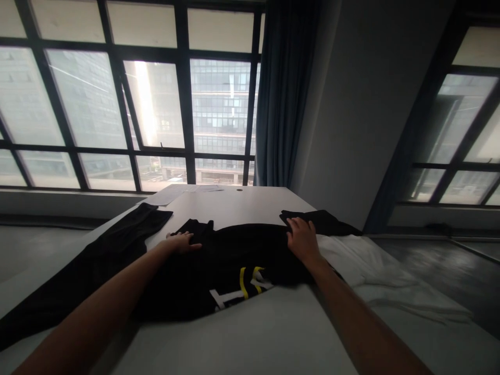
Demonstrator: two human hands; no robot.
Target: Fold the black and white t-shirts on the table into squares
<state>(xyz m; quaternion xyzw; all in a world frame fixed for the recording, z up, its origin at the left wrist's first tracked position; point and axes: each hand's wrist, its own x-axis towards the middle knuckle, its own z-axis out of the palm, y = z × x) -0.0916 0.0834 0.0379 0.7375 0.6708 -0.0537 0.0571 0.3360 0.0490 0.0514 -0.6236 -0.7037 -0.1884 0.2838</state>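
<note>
Nearest, pale table (250, 205) shows along garment's slanting near edge. Black garment (242, 247) with yellow-white print lies under both hands, long axis crosswise. Left hand (183, 242) spread on left end; right hand (303, 239) at far right corner, fingers apart, cannot tell if pinching. White cloth (375, 263) right of it. Tabletop room beyond far edge, papers (166, 196) far left.
</note>
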